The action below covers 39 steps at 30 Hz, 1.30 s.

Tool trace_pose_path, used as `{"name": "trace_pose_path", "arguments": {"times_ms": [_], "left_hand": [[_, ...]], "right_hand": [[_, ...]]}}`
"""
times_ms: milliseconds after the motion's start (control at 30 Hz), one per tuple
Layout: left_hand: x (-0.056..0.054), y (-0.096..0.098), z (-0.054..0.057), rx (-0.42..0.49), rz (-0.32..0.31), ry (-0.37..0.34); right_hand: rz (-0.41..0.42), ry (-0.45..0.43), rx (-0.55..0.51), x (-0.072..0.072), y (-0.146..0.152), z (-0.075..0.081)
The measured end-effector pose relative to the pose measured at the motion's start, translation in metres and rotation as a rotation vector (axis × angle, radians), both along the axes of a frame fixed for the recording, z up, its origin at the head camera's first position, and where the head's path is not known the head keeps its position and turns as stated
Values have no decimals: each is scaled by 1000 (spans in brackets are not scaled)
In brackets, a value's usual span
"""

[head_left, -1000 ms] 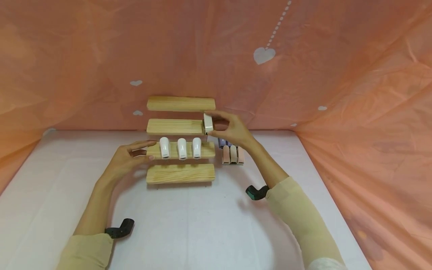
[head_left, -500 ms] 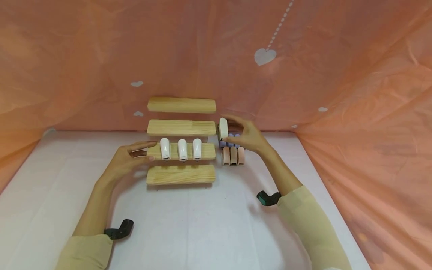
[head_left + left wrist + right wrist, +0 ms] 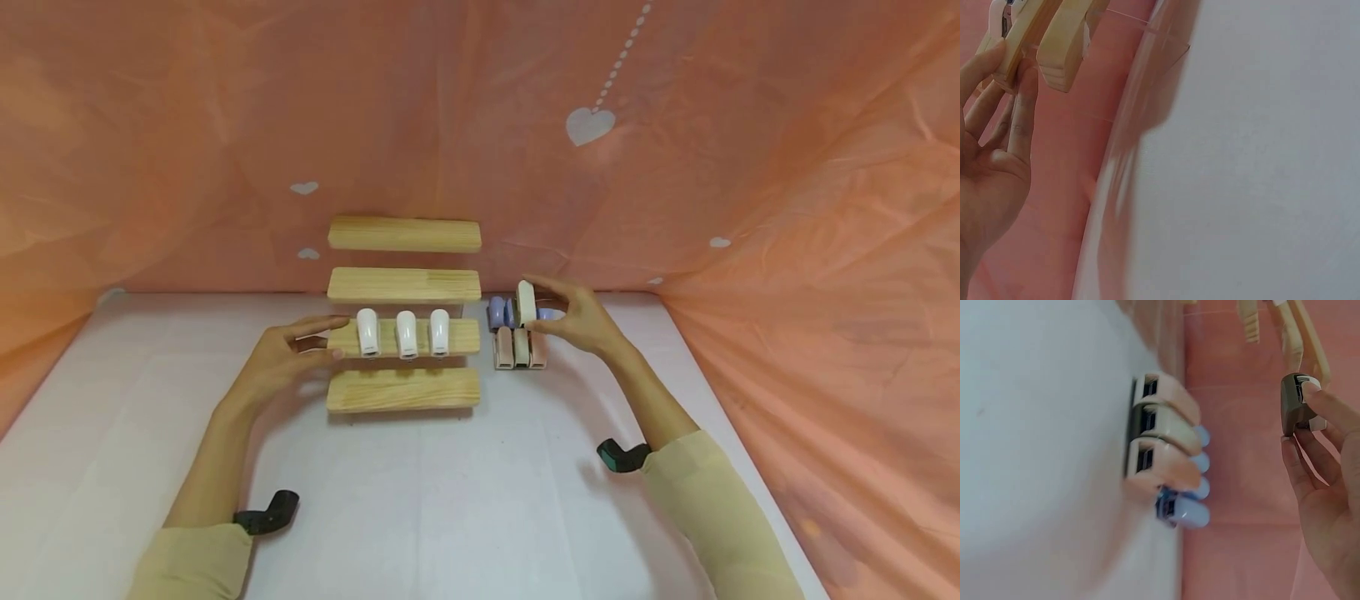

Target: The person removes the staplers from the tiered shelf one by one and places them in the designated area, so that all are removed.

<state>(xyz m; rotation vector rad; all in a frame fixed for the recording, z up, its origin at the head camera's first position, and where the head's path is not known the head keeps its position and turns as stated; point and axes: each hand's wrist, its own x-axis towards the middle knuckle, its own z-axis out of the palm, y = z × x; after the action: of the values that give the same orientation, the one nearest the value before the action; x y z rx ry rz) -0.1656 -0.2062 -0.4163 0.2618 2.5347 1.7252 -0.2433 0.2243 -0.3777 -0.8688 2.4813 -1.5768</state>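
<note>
My left hand (image 3: 279, 360) pinches the left end of a wooden shelf board (image 3: 467, 337), thumb and fingers on either face, as the left wrist view shows. On that board three white mini staplers (image 3: 407, 335) stand in a row. My right hand (image 3: 583, 320) holds a cream mini stapler (image 3: 526, 302) with a dark grey base (image 3: 1291, 409) between thumb and fingers. It is raised above several purple staplers (image 3: 497, 313), partly hiding them. In front of those stand two pink staplers (image 3: 504, 348) with a cream-green stapler (image 3: 521, 348) between them.
Other wooden boards run above and below the held one: the top board (image 3: 405, 234), the second board (image 3: 405, 285) and the lowest board (image 3: 403, 390). A white tabletop (image 3: 420, 500) lies beneath. Orange sheeting (image 3: 450, 108) with white hearts hangs behind and at the sides.
My right hand has carried the cream stapler rightward and down, from the right end of the second board to over the purple staplers. My left hand stays on its board.
</note>
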Motion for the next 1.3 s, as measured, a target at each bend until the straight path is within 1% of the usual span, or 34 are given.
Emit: {"name": "trace_pose_path", "arguments": {"times_ms": [133, 267, 400, 567, 800, 1067, 1200, 1300], "left_hand": [[1, -1, 0, 11, 3, -13], [1, -1, 0, 18, -11, -10], [-1, -1, 0, 15, -15, 5], [-1, -2, 0, 7, -13, 17], [-1, -2, -2, 35, -18, 21], [0, 0, -2, 8, -3, 20], [1, 1, -1, 4, 4, 10], [1, 1, 0, 7, 6, 4]], "right_hand": [[-38, -17, 36, 2, 10, -9], [-56, -31, 55, 2, 22, -18], [-59, -49, 37, 3, 32, -25], [-90, -74, 54, 6, 41, -35], [-115, -110, 40, 7, 49, -46], [-142, -150, 42, 5, 54, -55], [-143, -170, 57, 5, 57, -64], [-138, -163, 77, 5, 57, -71]]}}
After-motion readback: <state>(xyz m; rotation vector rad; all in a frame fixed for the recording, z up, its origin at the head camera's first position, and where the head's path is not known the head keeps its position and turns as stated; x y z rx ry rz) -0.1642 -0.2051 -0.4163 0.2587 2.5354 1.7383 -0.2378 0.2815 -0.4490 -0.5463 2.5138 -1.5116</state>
